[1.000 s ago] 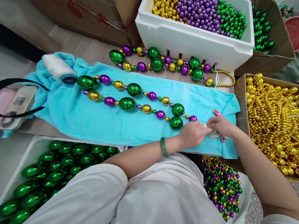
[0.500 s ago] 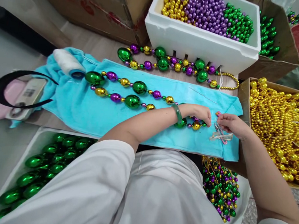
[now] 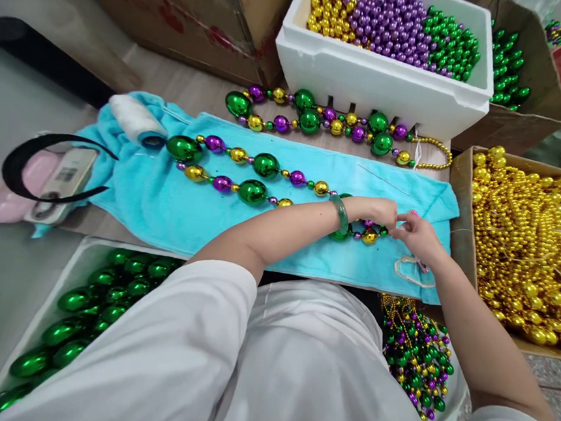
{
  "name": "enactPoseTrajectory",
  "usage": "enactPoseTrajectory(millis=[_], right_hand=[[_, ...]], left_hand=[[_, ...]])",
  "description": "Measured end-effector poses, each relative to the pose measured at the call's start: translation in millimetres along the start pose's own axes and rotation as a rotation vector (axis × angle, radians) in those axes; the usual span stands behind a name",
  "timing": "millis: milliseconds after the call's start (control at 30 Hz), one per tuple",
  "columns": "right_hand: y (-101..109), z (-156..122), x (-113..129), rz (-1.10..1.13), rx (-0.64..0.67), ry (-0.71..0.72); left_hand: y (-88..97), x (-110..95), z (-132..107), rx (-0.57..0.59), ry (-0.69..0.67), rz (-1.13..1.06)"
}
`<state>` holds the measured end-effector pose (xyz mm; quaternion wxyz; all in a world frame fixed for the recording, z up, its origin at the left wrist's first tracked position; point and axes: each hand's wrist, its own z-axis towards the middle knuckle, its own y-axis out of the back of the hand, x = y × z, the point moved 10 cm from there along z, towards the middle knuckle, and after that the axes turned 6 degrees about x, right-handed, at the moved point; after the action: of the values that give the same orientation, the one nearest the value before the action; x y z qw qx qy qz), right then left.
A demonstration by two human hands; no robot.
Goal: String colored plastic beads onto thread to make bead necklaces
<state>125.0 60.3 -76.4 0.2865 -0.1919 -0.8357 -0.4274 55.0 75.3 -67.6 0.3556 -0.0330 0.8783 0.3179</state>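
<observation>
A strand of green, purple and gold beads (image 3: 265, 165) lies doubled on a turquoise towel (image 3: 210, 227). At its right end my left hand (image 3: 382, 213) is closed, fingers pinched on the thread end of the strand, with a green bangle on the wrist. My right hand (image 3: 419, 237) meets it, thumb and forefinger pinched at the left fingertips; a fine thread trails off to its right. Pink scissors (image 3: 416, 214) lie mostly hidden beneath my right hand. A pale loop of string (image 3: 397, 271) rests just below that hand. My fingers cover the exact point where the thread is held.
Behind the towel lies another bead necklace (image 3: 310, 121), before a white foam box (image 3: 370, 81) of small beads. A carton (image 3: 464, 187) of gold beads stands right. A thread spool (image 3: 134, 119) and black headband (image 3: 14, 167) are left; large green beads (image 3: 76, 301) sit below.
My right hand has moved left until its fingertips meet my left hand's. The scissors are now more covered, and the pale string loop shows more openly. The whole view has shifted slightly.
</observation>
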Motion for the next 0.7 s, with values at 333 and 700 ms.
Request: enactPoseTrajectory(millis=[333,700], right_hand=[[10.5,-4.7,-12.3,-0.259,-0.072,0.011],[-1.9,10.9,-41.4,-0.021,0.12,-0.05]], left_hand=[[79.8,24.9,-73.3,-0.449,-0.118,0.017],[106.4,311.5,-339.7,-0.829,0.972,0.127]])
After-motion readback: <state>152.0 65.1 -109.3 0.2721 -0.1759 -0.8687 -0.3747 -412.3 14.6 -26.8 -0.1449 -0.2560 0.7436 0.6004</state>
